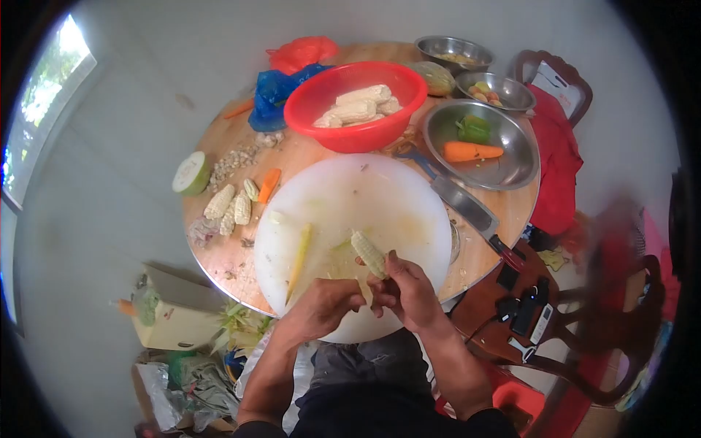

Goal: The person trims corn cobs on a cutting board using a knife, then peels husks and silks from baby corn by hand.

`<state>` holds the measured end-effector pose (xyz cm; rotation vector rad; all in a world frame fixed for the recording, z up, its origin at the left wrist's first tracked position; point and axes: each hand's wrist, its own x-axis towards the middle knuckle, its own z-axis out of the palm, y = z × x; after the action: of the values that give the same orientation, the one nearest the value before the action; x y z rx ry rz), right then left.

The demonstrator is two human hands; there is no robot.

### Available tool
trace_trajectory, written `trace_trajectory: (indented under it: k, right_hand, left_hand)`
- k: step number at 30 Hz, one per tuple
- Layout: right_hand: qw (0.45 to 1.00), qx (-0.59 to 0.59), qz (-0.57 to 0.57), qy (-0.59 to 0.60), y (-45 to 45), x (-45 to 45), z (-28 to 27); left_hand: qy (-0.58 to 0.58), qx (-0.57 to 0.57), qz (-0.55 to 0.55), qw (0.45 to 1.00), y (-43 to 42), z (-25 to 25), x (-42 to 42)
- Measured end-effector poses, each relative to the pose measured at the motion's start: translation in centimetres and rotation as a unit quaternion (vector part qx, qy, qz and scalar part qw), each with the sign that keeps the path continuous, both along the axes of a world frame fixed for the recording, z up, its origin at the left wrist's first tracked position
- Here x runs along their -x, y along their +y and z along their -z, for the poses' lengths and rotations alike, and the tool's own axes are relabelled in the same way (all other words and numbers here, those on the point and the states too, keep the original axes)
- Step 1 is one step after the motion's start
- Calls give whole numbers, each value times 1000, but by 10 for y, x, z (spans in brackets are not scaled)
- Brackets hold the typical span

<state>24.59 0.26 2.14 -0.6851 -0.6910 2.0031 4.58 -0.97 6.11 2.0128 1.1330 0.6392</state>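
- Dark clothing (372, 409) lies nearest, below both hands.
- Right hand (410, 292) holds a pale corn cob (367, 252) between thumb and fingers; the cob sticks out beyond the hand, over the white board (409, 190).
- Left hand (325, 306) has curled fingers just beside the right; whether they pinch the pale strip (367, 293) between the hands, I cannot tell.
- Cleaning the cob seems the step in hand (that strip suggests it); the next move calls for a steady right hold.

Blue bag (270, 102) near a red bag (305, 50); orange carrot (471, 151) and green pepper (474, 129) in a steel bowl (522, 164).
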Motion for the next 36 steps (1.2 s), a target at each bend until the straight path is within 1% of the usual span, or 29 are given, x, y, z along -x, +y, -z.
trace_trajectory:
  k: [1,2,3,5,6,7,9,10,11,12,13,14,15,16,17,19,20,21,22,23,25,27,29,31,32,34,35,36]
  right_hand:
    - [1000,3,1,-6,0,-2,0]
    - [1000,6,-10,12,0,-3,0]
    - [999,10,-21,31,-1,-2,0]
    - [999,17,-34,27,-4,6,0]
    - [999,15,-45,22,-6,11,2]
    - [998,14,-55,19,-9,17,4]
    - [997,15,-76,28,-12,23,11]
    - [995,15,-94,37,-13,26,14]
    - [995,15,-90,32,-16,32,17]
    - [996,-26,-38,-72,-20,37,20]
    - [982,-67,12,-176,-23,42,20]
    - [980,-68,9,-186,-27,49,17]
    - [913,-222,111,-324,-32,58,10]
    - [793,-368,204,-441,-36,66,3]
    - [789,-371,196,-449,-39,72,-5]
    - [745,-424,210,-469,-42,83,-19]
    - [743,-427,204,-474,-42,87,-18]
    - [767,-406,212,-450,-41,91,-15]
    - [790,-386,220,-424,-40,96,-11]
    - [788,-388,217,-426,-38,98,-7]
    - [852,-321,217,-353,-36,100,2]
    - [844,-322,222,-366,-36,104,3]
    - [837,-323,228,-377,-34,106,6]
    - [887,-223,218,-341,-27,103,11]
    - [886,-223,220,-341,-24,101,9]
    - [901,-143,256,-320,-20,99,6]
    - [902,-141,255,-319,-20,98,5]
    - [904,-156,230,-325,-20,96,5]
  left_hand:
    - [7,11,-19,1000,-2,8,6]
    - [-46,69,-70,994,-1,21,14]
    - [-50,69,-70,994,-2,24,14]
    - [-172,13,-183,968,2,27,11]
    - [-225,75,-170,957,5,28,15]
    - [-226,75,-172,956,8,28,17]
    - [-337,139,-108,925,9,26,20]
    - [-339,140,-105,924,9,32,27]
    - [-374,160,-88,909,12,42,33]
    - [-410,180,-70,892,12,46,38]
    - [-418,179,-68,888,11,49,42]
    - [-451,197,-86,866,8,52,46]
    - [-483,216,-104,842,4,55,50]
    - [-493,216,-105,836,1,60,54]
    - [-509,227,-108,823,-1,65,58]
    - [-531,240,-112,805,-8,73,64]
    - [-557,239,-99,789,-10,75,65]
    - [-583,237,-84,773,-12,75,66]
    - [-587,235,-85,770,-13,75,68]
    - [-585,222,-93,775,-15,74,70]
    - [-584,210,-99,778,-18,73,73]
    - [-561,225,-128,786,-19,71,75]
    - [-562,220,-122,788,-18,80,78]
    - [-561,215,-115,791,-17,82,81]
    - [-564,231,-128,782,-17,80,81]
    - [-566,247,-142,774,-18,76,84]
    - [-569,251,-153,768,-17,73,86]
    - [-572,254,-164,762,-17,71,87]
